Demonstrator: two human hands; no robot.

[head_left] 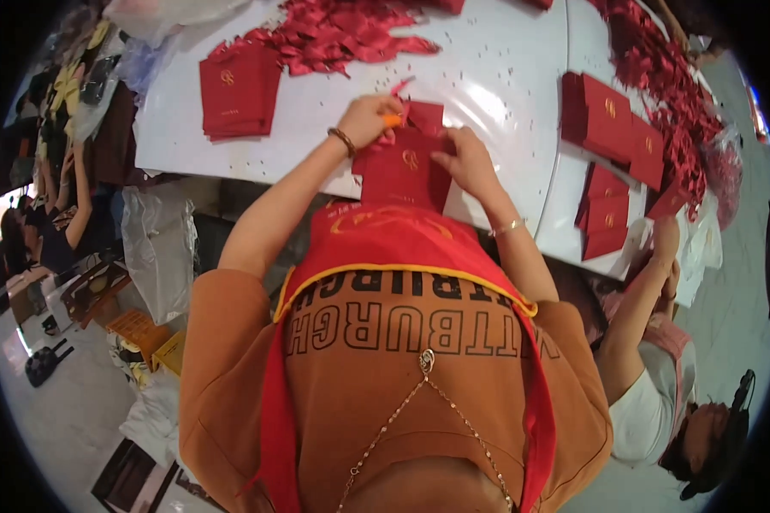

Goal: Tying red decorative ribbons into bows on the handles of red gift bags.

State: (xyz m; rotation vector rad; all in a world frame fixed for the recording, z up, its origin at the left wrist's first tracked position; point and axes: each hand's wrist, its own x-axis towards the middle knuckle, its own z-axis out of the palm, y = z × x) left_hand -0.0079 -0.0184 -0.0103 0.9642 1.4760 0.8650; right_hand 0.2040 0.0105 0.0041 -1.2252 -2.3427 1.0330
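Observation:
At the table edge in front of me, a dark red card sleeve [409, 175] with a gold emblem lies on other red ones, close above my apron. My left hand [370, 124] is closed at its top edge, pinching a red ribbon [402, 86] whose end sticks up past the fingers. A small orange object [392, 120] shows at these fingertips; its kind is unclear. My right hand [470, 164] grips the sleeve's right edge, thumb on its face and fingers partly hidden behind.
A stack of red sleeves [233, 94] lies left, below a heap of red ribbons [338, 34]. More sleeves [606, 120] and a ribbon pile [654, 77] cover the adjoining table, where a co-worker's hand [666, 238] reaches in. A clear plastic bag [158, 244] hangs at left.

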